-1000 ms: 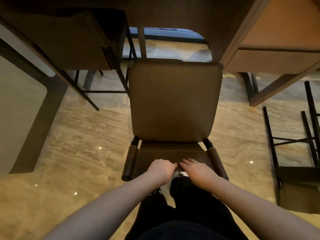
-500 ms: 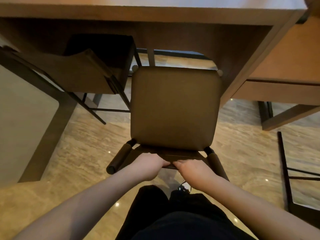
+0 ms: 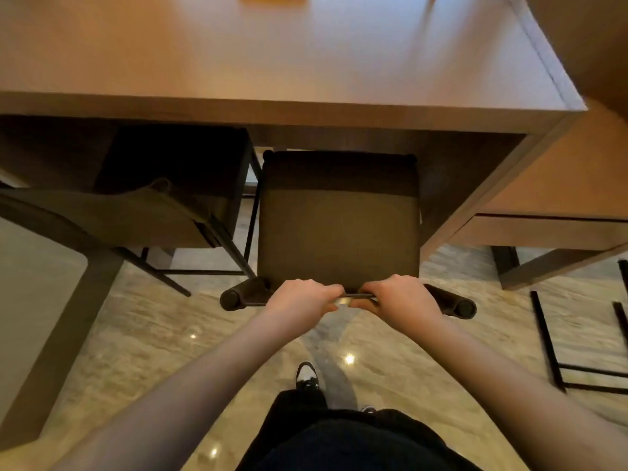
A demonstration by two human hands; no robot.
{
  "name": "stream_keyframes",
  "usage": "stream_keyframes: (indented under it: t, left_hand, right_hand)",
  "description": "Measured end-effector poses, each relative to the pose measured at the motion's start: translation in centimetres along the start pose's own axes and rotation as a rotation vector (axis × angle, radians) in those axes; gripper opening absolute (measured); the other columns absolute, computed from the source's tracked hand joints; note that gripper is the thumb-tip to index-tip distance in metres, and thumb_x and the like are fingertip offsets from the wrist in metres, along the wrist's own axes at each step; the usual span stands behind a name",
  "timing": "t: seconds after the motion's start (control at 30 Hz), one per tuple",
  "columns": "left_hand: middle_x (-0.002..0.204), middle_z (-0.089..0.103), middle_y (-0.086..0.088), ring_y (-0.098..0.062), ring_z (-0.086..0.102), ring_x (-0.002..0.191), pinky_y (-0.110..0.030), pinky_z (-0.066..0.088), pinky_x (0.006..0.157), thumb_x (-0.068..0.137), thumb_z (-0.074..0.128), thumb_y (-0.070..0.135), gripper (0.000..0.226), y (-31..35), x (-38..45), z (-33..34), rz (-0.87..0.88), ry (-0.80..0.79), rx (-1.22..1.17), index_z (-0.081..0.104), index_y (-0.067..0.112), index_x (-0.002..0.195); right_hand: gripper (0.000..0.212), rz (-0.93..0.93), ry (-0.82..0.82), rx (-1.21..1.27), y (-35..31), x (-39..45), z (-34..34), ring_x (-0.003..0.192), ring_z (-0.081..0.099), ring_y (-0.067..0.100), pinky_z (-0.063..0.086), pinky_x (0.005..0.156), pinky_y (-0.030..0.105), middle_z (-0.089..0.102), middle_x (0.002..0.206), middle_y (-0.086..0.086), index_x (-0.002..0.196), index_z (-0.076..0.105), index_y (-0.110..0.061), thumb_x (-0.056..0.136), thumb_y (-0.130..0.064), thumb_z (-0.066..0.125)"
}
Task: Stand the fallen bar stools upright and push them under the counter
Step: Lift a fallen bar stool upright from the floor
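Both the left hand point(image 3: 300, 300) and right hand point(image 3: 399, 302) have fingers curled round the backrest bar of the upright stool point(image 3: 338, 229), at 12 o'clock, likely to steer its seat beneath the surface point(image 3: 272, 62) edge.

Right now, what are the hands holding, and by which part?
Both the left hand and the right hand grip the upright bar stool by the thin top edge of its low backrest, side by side near the middle.
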State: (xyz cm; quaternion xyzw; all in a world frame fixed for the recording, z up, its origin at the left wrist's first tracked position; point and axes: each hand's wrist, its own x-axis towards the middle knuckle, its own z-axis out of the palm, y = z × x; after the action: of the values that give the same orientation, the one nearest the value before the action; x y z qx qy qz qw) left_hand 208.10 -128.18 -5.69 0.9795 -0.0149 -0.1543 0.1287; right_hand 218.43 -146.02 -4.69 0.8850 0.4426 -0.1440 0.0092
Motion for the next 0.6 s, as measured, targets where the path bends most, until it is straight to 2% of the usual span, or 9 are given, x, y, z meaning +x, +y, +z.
stream_keyframes:
  t: [0.07, 0.17, 0.27, 0.37, 0.43, 0.6]
  left_hand:
    - [0.072, 0.049, 0.01, -0.014, 0.051, 0.06, -0.027, 0.025, 0.045, 0.097, 0.053, 0.039, 0.02, -1.0, 1.4, -0.8, 0.02, 0.0, 0.035, 0.042, 0.036, 0.113]
    - [0.069, 0.045, 0.011, -0.012, 0.044, 0.054, -0.027, 0.024, 0.043, 0.097, 0.054, 0.03, 0.026, -2.2, 3.6, -2.0, 0.017, 0.002, 0.073, 0.042, 0.037, 0.119]
    - [0.068, 0.04, 0.01, -0.008, 0.037, 0.051, -0.026, 0.024, 0.042, 0.096, 0.053, 0.015, 0.04, -3.1, 5.3, -3.2, 0.008, -0.025, 0.102, 0.042, 0.037, 0.127]
    - [0.068, 0.045, 0.008, -0.007, 0.043, 0.05, -0.027, 0.037, 0.045, 0.093, 0.054, 0.007, 0.05, -3.8, 6.6, -4.2, 0.031, -0.049, 0.116, 0.041, 0.035, 0.133]
    - [0.074, 0.055, 0.005, -0.011, 0.052, 0.053, -0.032, 0.05, 0.051, 0.094, 0.053, 0.009, 0.044, -4.2, 7.4, -4.7, 0.039, -0.064, 0.126, 0.042, 0.035, 0.129]
    - [0.072, 0.057, 0.005, -0.017, 0.057, 0.059, -0.036, 0.054, 0.054, 0.097, 0.051, 0.016, 0.025, -5.2, 8.9, -5.5, 0.044, -0.044, 0.156, 0.045, 0.031, 0.115]
  right_hand:
    - [0.047, 0.004, -0.029, 0.007, 0.8, 1.9, -1.0, 0.059, 0.053, 0.008, 0.042, 0.052, 0.025, 0.057, 0.067, -0.013, 0.099, 0.067, -0.033, 0.086, -0.071, 0.044]
    - [0.042, 0.009, -0.056, 0.012, 1.9, 4.3, -2.1, 0.057, 0.051, 0.005, 0.041, 0.052, 0.023, 0.056, 0.067, -0.015, 0.103, 0.069, -0.033, 0.087, -0.066, 0.051]
    - [0.046, 0.005, -0.124, 0.021, 2.8, 6.3, -2.8, 0.061, 0.057, 0.004, 0.052, 0.058, 0.024, 0.063, 0.071, -0.013, 0.104, 0.068, -0.031, 0.084, -0.069, 0.051]
    - [0.048, -0.002, -0.185, 0.03, 3.9, 8.3, -3.4, 0.062, 0.058, 0.005, 0.052, 0.058, 0.025, 0.065, 0.072, -0.01, 0.099, 0.068, -0.03, 0.082, -0.071, 0.051]
    - [0.045, -0.015, -0.221, 0.05, 4.5, 9.4, -3.8, 0.062, 0.058, 0.006, 0.048, 0.055, 0.024, 0.064, 0.071, -0.01, 0.092, 0.067, -0.03, 0.082, -0.071, 0.052]
    - [0.043, -0.06, -0.221, 0.052, 5.5, 11.3, -4.5, 0.06, 0.057, 0.007, 0.043, 0.05, 0.023, 0.061, 0.067, -0.011, 0.087, 0.065, -0.03, 0.084, -0.071, 0.05]
